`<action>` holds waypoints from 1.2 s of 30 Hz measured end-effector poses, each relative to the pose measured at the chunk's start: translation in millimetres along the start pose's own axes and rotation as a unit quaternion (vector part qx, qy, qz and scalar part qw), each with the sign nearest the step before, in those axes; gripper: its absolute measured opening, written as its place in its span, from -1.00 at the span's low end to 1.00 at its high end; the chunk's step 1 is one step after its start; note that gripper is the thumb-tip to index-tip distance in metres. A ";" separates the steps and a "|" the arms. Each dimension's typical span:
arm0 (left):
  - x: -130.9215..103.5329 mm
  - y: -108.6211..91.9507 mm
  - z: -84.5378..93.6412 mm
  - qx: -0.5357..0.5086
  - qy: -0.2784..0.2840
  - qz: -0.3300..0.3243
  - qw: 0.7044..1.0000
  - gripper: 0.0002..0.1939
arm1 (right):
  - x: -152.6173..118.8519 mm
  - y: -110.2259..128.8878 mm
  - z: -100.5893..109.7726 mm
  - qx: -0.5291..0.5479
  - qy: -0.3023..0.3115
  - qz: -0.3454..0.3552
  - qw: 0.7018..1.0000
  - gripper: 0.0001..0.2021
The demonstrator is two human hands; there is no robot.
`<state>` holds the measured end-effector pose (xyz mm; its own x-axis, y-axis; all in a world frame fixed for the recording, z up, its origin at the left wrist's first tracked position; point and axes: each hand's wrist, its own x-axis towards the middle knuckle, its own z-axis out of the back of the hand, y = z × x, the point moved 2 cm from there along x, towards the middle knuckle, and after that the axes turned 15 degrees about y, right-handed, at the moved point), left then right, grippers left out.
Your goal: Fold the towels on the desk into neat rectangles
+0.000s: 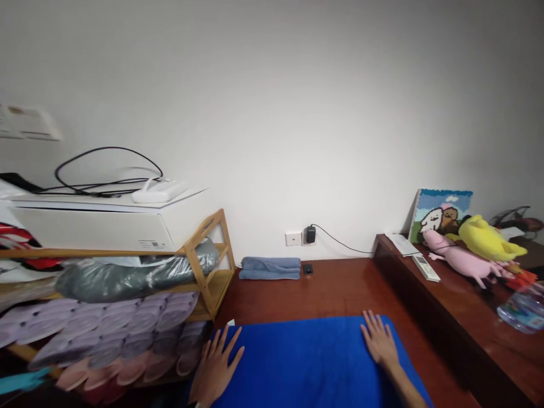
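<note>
A bright blue cloth (306, 362) lies spread over the front of the reddish-brown wooden table (335, 286). My left hand (217, 365) is at the cloth's left edge, palm down with the fingers spread. Near its upper right corner, my right hand (381, 343) rests on the cloth, fingers stretched out and slightly apart. Neither hand grips anything. A folded grey-blue cloth (270, 268) sits at the back of the table against the wall, away from both hands.
To the left stands a wooden rack (210, 266) with several slippers (140, 314) and a white box (93, 224) on top. A raised ledge on the right holds a remote control (425, 268), a pink plush toy (461, 260), a yellow plush toy (488, 238) and a plastic bottle (522, 311).
</note>
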<state>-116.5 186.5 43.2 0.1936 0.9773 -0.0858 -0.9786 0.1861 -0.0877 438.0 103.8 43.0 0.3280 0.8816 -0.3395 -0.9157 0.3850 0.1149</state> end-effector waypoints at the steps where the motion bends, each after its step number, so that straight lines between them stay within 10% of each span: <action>1: 0.8 0.6 -0.8 0.002 0.004 0.001 1.000 -0.38 | 5.7 -30.0 -1.6 0.003 -0.009 -0.024 1.000 -0.31; 6: 4.4 3.8 -5.9 0.024 -0.006 0.007 1.000 -0.37 | 22.9 -90.0 -20.0 0.014 -0.036 -0.022 0.999 -0.23; 36: 3.3 -4.6 -7.3 0.003 -0.031 -0.010 0.999 -0.35 | 18.8 -86.8 -21.7 -0.009 -0.031 -0.024 0.999 -0.23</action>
<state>-110.8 188.1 36.0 0.2085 0.9778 -0.0231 -0.9750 0.2059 -0.0832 518.6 81.1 6.4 0.3852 0.8773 -0.2862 -0.9022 0.4232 0.0829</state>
